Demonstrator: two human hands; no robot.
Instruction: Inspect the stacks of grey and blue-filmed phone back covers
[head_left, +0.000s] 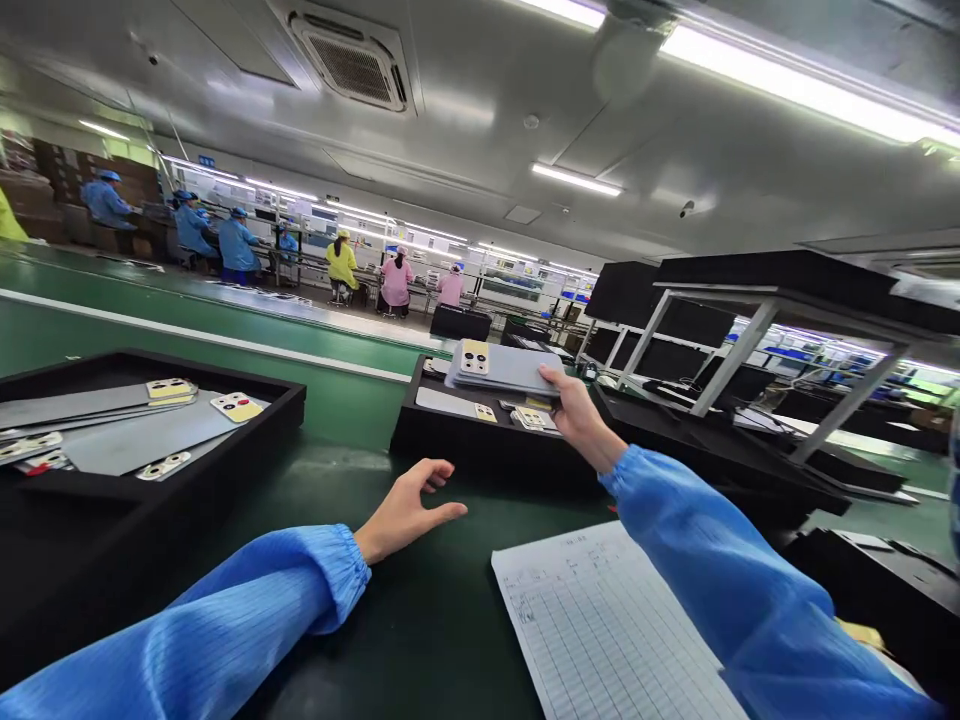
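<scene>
My right hand grips a small stack of grey phone back covers by its right end, thumb on top. The top cover has a pale yellow camera patch with dark lens holes. The stack is held over a black tray, where more covers and camera pieces lie. My left hand hovers over the dark green table, fingers apart, holding nothing. To its left, another black tray holds several loosely piled phone back covers.
A ruled paper sheet with handwriting lies under my right forearm. A black-topped stand with pale legs rises at the right. Another black tray sits at the right edge. Several seated people work in the background.
</scene>
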